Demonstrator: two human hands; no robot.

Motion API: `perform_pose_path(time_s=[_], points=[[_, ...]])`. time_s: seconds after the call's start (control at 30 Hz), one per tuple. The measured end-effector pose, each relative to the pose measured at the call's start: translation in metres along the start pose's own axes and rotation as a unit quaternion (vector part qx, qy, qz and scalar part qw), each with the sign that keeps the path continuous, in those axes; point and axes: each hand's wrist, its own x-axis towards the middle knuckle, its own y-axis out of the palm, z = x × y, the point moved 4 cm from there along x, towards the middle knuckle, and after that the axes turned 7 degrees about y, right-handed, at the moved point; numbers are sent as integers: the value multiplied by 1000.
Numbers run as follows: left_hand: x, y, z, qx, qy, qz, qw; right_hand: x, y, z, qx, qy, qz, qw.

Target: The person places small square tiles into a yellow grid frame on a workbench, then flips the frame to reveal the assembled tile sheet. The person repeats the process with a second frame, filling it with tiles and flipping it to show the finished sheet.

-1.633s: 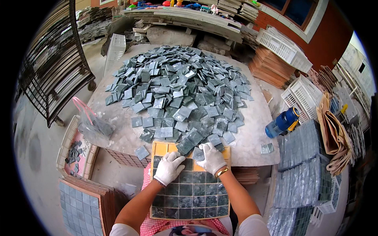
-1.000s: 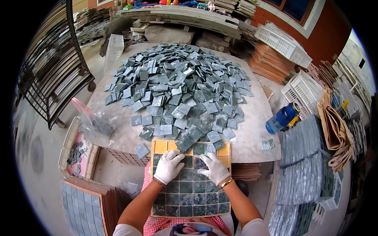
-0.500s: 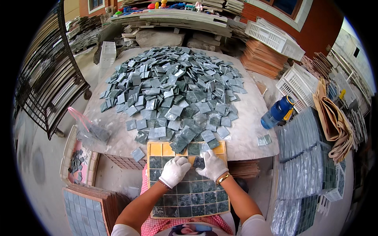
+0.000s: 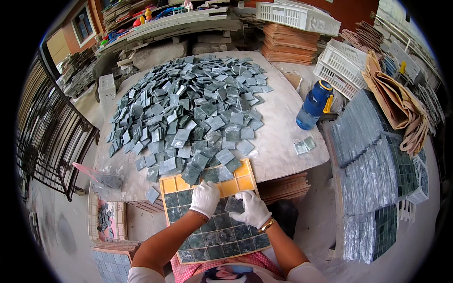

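Note:
A yellow grid tray (image 4: 244, 183) lies tilted against the table's front edge, its lower rows filled with dark green stone tiles. My right hand (image 4: 253, 209), in a white glove, pinches one square stone tile (image 4: 234, 205) over the right part of the grid. Over the upper middle of the tray is my left hand (image 4: 205, 199), also gloved, its fingers curled down. Whatever those fingers hold, if anything, is hidden. Just beyond the tray a big heap of loose grey-green tiles (image 4: 188, 106) covers much of the table, and several of them overlap the tray's far edge.
A blue water bottle (image 4: 314, 106) stands on the table (image 4: 283, 146) at the right. Stacks of tile sheets (image 4: 361, 184) are beside it, below white plastic crates (image 4: 340, 68). At the left are a pink-handled bag (image 4: 106, 178), a bin of tile pieces (image 4: 121, 221) and a metal rack (image 4: 52, 122).
My right hand has come down and nearer with a tile in its fingers. My left hand has moved up toward the tray's far rows. The whole view has turned and shifted.

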Motion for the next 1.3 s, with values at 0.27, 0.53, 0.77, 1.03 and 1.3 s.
perform_pose_path(time_s=[0.27, 0.53, 0.77, 1.03, 1.3], points=[[-28, -11, 44, -174, -45, 1, 984, 12, -2, -3, 10, -25, -6, 1000], [-262, 37, 171, -33, -329, -38, 943, 54, 18, 44, -177, -98, 41, 978], [-289, 23, 132, -268, -443, -117, 847, 62, 32, 46, -146, -82, 57, 984], [-122, -38, 33, -385, -98, -206, 894, 72, 31, 35, -62, -53, 57, 995], [-70, -11, -18, -264, -3, -118, 957, 97, -28, 20, -172, 76, -94, 978]])
